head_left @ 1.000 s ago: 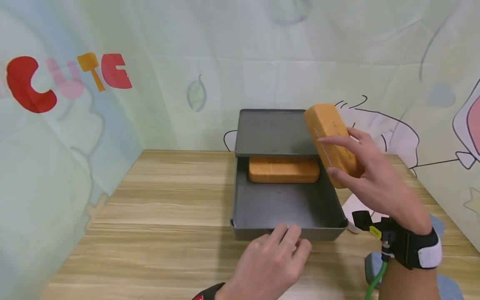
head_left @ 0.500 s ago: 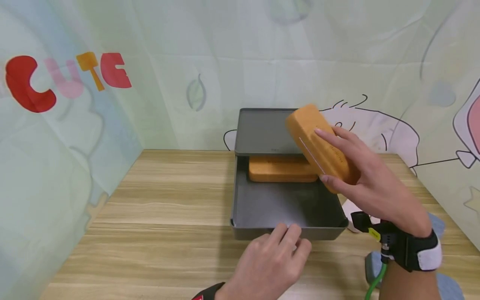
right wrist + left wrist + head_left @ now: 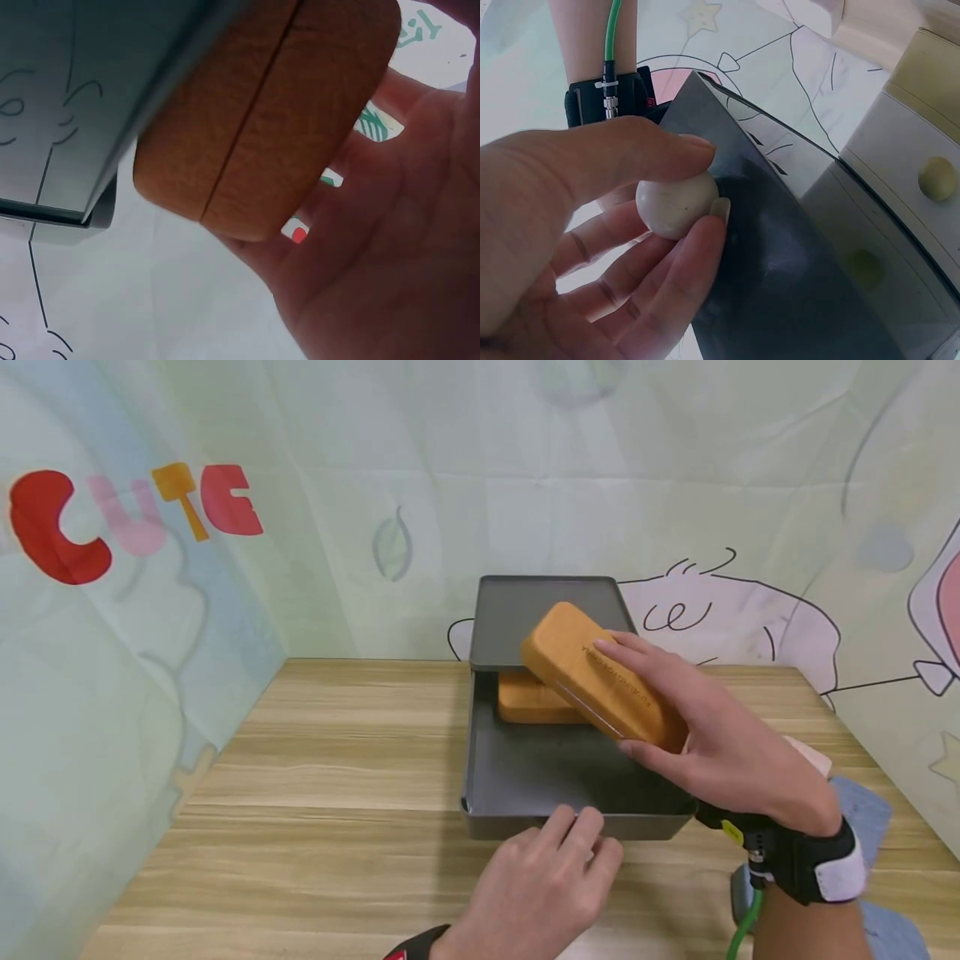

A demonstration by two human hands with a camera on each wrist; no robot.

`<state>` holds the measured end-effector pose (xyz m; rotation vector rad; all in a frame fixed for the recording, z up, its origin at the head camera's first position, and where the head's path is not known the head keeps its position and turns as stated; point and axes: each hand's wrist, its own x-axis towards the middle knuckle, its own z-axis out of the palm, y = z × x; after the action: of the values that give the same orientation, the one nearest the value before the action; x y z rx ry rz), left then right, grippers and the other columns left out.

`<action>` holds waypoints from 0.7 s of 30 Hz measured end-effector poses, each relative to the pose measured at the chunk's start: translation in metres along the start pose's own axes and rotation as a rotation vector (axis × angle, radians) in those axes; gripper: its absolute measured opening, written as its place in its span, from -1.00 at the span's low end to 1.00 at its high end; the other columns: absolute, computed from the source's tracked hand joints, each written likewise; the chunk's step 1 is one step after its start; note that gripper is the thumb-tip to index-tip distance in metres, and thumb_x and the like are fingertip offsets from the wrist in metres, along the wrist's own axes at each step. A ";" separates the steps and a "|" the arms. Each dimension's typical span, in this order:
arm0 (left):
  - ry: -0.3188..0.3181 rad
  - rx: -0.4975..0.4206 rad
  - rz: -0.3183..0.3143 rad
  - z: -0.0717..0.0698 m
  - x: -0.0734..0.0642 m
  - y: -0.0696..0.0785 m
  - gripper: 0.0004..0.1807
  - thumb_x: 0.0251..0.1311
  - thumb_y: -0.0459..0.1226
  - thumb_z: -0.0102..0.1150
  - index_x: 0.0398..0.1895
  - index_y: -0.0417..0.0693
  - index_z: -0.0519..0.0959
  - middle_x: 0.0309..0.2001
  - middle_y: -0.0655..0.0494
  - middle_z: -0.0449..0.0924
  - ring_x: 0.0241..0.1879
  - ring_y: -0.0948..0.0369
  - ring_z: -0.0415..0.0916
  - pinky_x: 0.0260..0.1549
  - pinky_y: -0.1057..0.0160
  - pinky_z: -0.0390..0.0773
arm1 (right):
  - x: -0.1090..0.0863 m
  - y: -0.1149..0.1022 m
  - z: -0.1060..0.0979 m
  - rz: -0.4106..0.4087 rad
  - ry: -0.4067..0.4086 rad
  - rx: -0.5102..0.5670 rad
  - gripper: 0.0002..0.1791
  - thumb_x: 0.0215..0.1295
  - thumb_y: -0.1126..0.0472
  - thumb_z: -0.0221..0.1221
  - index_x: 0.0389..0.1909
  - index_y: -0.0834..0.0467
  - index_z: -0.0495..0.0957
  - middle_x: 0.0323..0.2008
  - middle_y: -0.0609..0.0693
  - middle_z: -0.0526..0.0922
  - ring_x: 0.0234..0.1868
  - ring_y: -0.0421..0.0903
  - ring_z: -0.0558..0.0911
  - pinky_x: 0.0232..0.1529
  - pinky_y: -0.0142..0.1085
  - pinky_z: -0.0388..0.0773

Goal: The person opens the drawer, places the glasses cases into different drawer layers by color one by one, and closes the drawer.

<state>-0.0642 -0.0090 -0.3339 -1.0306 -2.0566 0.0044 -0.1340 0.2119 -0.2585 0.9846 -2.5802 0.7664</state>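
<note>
An orange-tan glasses case (image 3: 592, 677) hangs tilted over the pulled-out grey drawer (image 3: 517, 768), in the grip of my right hand (image 3: 720, 735). Thumb and fingers lie on opposite sides of the case; its seam shows in the right wrist view. A second orange glasses case (image 3: 521, 702) lies crosswise at the drawer's back, partly covered by the held one. At the drawer front, my left hand (image 3: 543, 885) pinches a round white knob (image 3: 679, 204), best seen in the left wrist view; in the head view the fingers hide most of it.
Behind the drawer is the grey cabinet top (image 3: 551, 597), near the printed backdrop (image 3: 420, 460). Blue pieces (image 3: 866, 806) and a pale pink item (image 3: 810, 753) lie at right, partly behind my right arm. A green cable (image 3: 742, 935) trails from that wrist.
My right hand has carried the glasses case leftward from beside the drawer to above it, tilting it flatter. My left hand has stayed at the knob.
</note>
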 end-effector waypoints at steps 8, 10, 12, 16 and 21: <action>0.001 -0.013 0.001 0.000 0.000 -0.001 -0.62 0.50 -0.37 -0.17 -0.38 0.07 0.64 -0.31 0.19 0.54 -0.49 0.33 0.40 -0.69 0.53 0.28 | 0.001 0.002 0.003 -0.068 -0.058 0.005 0.09 0.15 0.39 0.40 0.61 -0.17 0.06 0.61 -0.07 0.12 0.60 -0.01 0.19 0.43 -0.65 0.04; 0.005 -0.008 -0.001 0.000 0.000 0.000 -0.62 0.48 -0.38 -0.16 -0.39 0.07 0.64 -0.31 0.19 0.54 -0.49 0.33 0.40 -0.68 0.53 0.28 | 0.001 0.002 0.004 -0.072 -0.075 0.008 0.08 0.16 0.38 0.40 0.61 -0.18 0.05 0.61 -0.07 0.12 0.59 -0.03 0.21 0.42 -0.65 0.05; 0.006 -0.007 0.000 0.000 0.000 0.000 -0.62 0.48 -0.38 -0.17 -0.39 0.07 0.63 -0.31 0.19 0.54 -0.48 0.34 0.40 -0.68 0.53 0.29 | 0.001 0.002 0.004 -0.077 -0.092 0.014 0.07 0.16 0.37 0.40 0.61 -0.18 0.06 0.61 -0.07 0.12 0.57 -0.04 0.24 0.41 -0.64 0.08; 0.007 -0.009 -0.004 0.000 0.000 0.000 -0.58 0.50 -0.39 -0.22 -0.39 0.07 0.63 -0.31 0.19 0.54 -0.49 0.34 0.40 -0.69 0.53 0.28 | 0.002 0.003 0.006 -0.085 -0.128 0.020 0.04 0.19 0.34 0.39 0.60 -0.18 0.07 0.61 -0.07 0.11 0.58 -0.03 0.23 0.43 -0.61 0.08; 0.001 -0.009 -0.005 0.000 0.000 0.000 -0.60 0.52 -0.37 -0.20 -0.39 0.08 0.63 -0.31 0.20 0.54 -0.49 0.34 0.41 -0.69 0.53 0.26 | 0.003 0.006 0.008 -0.084 -0.155 -0.011 0.01 0.21 0.28 0.40 0.59 -0.21 0.09 0.61 -0.07 0.11 0.60 -0.01 0.20 0.46 -0.57 0.08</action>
<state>-0.0643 -0.0090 -0.3341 -1.0309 -2.0601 -0.0084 -0.1409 0.2096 -0.2664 1.1841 -2.6495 0.6779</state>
